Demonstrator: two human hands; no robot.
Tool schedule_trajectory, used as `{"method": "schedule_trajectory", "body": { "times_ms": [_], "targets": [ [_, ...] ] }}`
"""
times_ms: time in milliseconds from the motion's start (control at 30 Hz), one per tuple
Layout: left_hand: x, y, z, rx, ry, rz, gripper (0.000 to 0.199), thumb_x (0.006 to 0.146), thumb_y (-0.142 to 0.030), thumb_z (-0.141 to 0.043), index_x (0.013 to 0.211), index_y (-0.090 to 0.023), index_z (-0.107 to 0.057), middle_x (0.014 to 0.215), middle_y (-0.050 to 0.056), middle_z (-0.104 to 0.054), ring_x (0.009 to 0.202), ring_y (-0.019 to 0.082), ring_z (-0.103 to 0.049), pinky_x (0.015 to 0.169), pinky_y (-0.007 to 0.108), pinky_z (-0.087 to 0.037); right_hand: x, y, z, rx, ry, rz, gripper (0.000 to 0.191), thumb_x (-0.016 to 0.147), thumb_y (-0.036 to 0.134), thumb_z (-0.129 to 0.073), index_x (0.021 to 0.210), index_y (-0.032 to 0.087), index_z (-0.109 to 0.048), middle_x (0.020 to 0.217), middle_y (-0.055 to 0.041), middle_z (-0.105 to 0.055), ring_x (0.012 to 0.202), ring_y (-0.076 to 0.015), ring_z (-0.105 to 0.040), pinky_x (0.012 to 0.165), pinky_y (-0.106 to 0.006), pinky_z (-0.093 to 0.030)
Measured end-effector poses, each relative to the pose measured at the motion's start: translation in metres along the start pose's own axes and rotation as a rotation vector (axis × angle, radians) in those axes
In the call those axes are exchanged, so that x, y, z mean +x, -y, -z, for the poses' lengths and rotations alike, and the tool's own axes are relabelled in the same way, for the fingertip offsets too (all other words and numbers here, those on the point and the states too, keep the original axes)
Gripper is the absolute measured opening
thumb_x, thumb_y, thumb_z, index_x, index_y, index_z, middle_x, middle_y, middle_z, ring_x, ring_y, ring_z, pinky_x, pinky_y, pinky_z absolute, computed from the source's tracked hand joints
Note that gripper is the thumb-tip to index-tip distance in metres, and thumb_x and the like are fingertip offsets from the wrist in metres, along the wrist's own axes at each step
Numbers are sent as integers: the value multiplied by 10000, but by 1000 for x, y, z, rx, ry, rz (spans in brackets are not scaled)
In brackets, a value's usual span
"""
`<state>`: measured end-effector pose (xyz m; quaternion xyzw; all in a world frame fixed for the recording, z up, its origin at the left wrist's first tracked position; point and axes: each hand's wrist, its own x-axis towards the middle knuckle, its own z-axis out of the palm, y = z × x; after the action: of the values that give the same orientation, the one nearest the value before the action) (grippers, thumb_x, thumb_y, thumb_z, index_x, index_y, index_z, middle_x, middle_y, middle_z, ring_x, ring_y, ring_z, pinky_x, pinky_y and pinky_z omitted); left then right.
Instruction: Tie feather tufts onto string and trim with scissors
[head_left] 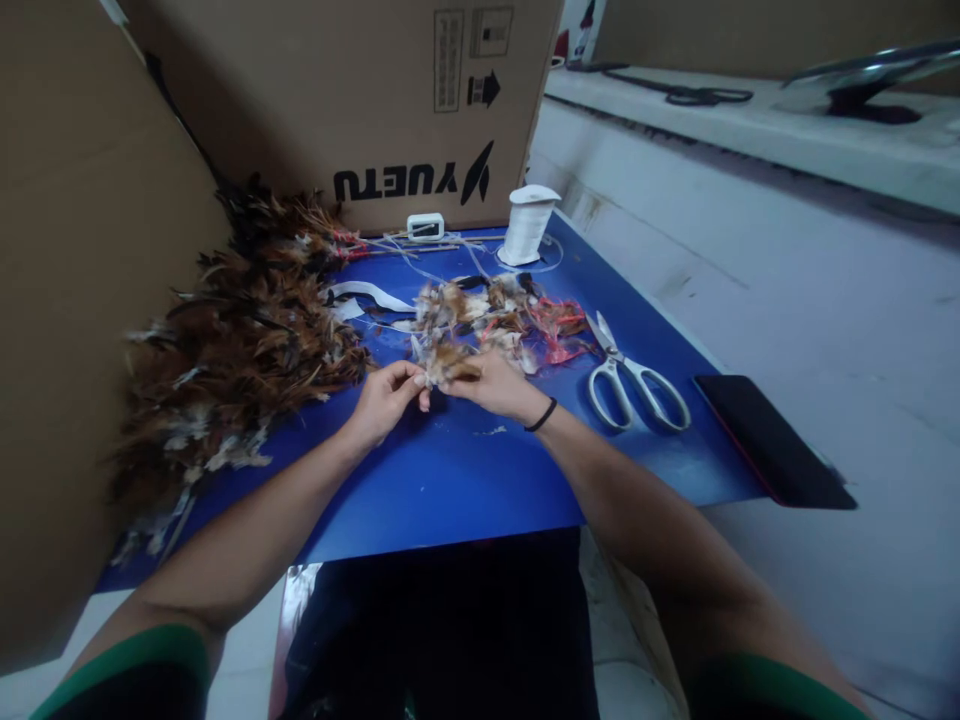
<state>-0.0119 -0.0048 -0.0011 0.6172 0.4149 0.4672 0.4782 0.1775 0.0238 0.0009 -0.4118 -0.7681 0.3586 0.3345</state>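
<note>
Head view: left hand [386,398] and right hand [496,385] both pinch a small feather bundle [448,365] at the blue board's [465,480] middle; scissors [634,380] lie near its right edge.

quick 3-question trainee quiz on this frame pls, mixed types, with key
1. True or false: the scissors lie to the right of the right hand.
2. What do both hands pinch between them? A) white spool B) small feather bundle C) phone
3. Fill in: the black wristband is on the ___ wrist.

Key: 1 true; 2 B, the left hand and right hand meet on the small feather bundle, while the white spool and phone lie untouched; 3 right.
</note>
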Motion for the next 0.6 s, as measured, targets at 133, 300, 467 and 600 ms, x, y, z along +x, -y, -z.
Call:
{"method": "schedule_trajectory", "body": {
  "times_ms": [133, 300, 467, 600],
  "targets": [
    [1, 3, 3, 171, -72, -7, 217, 827, -341, -586, 698, -167, -593, 554, -4, -603, 522, 124, -549, 591, 243, -425, -11, 22, -3, -180, 15, 61, 150, 792, 253, -600, 708, 165, -688, 583, 22, -586, 548, -88, -487, 572, -226, -357],
    [-3, 2, 1, 552, 26, -289, 144, 831, -185, -532, 698, -184, -588, 648, 22, -575, 621, 141, -519, 642, 255, -396, -20, 38, 2, -431, -28, 332, 199, 871, 243, -525, 764, 174, -678, 760, -45, -626, 712, -136, -543, 671, -261, -379],
    [-4, 0, -3, 554, 226, -413, 127, 850, -180, -509, 761, -183, -599, 694, 38, -583, 663, 149, -520, 674, 266, -400, -9, 21, 12, -226, -63, 266, 178, 842, 273, -576, 743, 166, -679, 735, -35, -629, 700, -132, -549, 682, -265, -398],
    [-4, -4, -2, 337, 226, -243, 173, 868, -280, -543, 750, -176, -615, 642, 24, -622, 637, 139, -558, 692, 265, -415, 1, 6, 11, 149, 14, 4, 186, 735, 324, -650, 683, 146, -664, 637, -12, -619, 597, -112, -522, 585, -247, -393]
  ]
}}
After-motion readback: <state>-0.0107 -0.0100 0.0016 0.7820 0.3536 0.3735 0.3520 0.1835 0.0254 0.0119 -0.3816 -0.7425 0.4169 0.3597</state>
